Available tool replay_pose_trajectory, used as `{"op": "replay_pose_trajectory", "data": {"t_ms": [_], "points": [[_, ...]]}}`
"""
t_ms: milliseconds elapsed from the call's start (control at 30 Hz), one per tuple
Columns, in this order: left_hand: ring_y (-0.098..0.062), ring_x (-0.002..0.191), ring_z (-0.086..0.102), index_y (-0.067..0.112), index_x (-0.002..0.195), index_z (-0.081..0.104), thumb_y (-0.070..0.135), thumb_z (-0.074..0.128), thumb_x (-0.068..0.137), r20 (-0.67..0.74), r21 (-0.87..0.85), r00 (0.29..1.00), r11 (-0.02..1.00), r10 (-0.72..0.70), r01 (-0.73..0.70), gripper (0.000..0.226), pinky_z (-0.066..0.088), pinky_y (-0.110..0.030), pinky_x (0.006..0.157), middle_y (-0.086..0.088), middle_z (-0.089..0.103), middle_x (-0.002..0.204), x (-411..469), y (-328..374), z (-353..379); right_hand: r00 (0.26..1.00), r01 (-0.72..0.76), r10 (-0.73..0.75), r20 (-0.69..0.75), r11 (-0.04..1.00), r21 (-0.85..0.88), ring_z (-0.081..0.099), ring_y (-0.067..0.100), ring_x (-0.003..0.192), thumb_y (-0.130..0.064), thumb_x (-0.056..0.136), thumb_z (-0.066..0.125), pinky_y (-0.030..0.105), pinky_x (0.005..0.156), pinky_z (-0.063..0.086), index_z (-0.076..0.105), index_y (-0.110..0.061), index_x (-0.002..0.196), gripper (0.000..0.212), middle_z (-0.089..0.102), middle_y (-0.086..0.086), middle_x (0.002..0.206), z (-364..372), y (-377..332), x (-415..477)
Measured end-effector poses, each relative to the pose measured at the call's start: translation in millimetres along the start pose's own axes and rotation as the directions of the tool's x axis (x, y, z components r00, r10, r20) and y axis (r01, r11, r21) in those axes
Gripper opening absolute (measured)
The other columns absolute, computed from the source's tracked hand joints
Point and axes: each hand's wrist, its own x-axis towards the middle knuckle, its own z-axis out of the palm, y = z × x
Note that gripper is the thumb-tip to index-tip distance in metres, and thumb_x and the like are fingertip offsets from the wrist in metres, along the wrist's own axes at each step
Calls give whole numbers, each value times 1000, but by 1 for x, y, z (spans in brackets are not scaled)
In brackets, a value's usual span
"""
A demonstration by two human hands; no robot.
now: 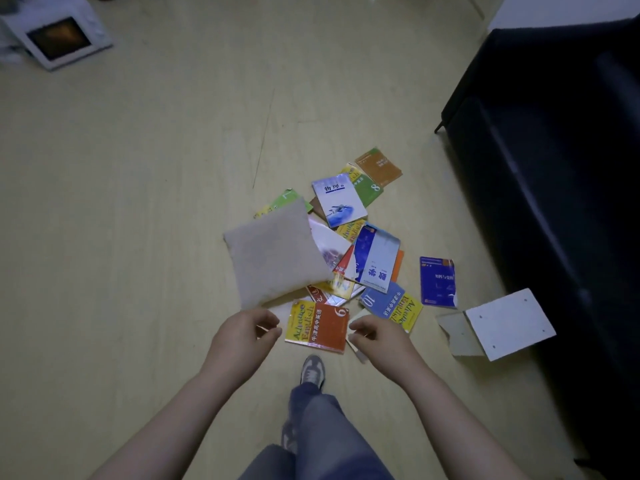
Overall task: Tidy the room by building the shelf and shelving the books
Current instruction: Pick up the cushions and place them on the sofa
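Books (375, 258) partly under cushion (273, 251) (titles blurry); hands (242, 332) (379, 336) slack, half-curled, empty.

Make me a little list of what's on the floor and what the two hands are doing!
books: a loose pile of books scattered on the pale floor
cushion: beige cushion over the pile's left side
nearest book: orange and yellow book marked 6, between the hands
shelf part: white board on the floor beside the dark sofa
left hand: fingers loosely curled, holding nothing
right hand: fingers loosely curled, nothing seen held
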Motion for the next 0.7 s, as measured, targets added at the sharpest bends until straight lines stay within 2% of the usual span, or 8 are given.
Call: {"op": "replay_pose_trajectory", "data": {"t_ms": [100, 233, 467, 567, 700], "points": [[-7, 79, 64, 23, 90, 69, 24, 66, 85, 14, 45, 1000, 999, 13, -14, 5, 52, -29, 78, 11, 69, 87, 25, 12, -12, 1000, -18, 18, -1, 999, 36, 61, 6, 92, -25, 88, 64, 18, 75, 44, 68, -19, 110, 24, 67, -6, 103, -5, -8, 23], [-9, 79, 63, 22, 91, 69, 24, 66, 86, 39, 105, 997, 992, 62, -66, 6, 51, -27, 76, 10, 68, 86, 56, 27, -17, 999, -38, 37, 5, 998, 52, 61, 5, 95, -24, 88, 63, 20, 80, 47, 68, -20, 111, 24, 67, -7, 105, -15, -14, 45], [-7, 77, 63, 26, 85, 66, 24, 66, 85, 170, 175, 973, 967, 155, -185, 2, 49, -24, 71, 10, 67, 82, 107, 46, -20, 981, -159, 169, -96, 982, 104, 60, 7, 93, -25, 87, 64, 25, 82, 51, 68, -19, 112, 26, 67, -5, 107, -28, -12, 68], [-7, 74, 62, 24, 84, 67, 22, 66, 85, 231, 190, 955, 954, 187, -233, 2, 48, -23, 69, 9, 67, 80, 134, 47, -26, 963, -220, 242, -123, 960, 171, 61, 8, 92, -23, 87, 65, 21, 76, 49, 68, -17, 111, 25, 67, -3, 107, -24, -14, 78], [0, 66, 58, 29, 80, 63, 23, 65, 85, 332, 218, 914, 923, 234, -316, 9, 46, -21, 61, 14, 64, 75, 170, 40, -40, 938, -280, 317, -144, 932, 229, 61, 11, 91, -20, 87, 64, 23, 78, 46, 69, -14, 109, 22, 66, -2, 99, -6, -27, 89]]}}
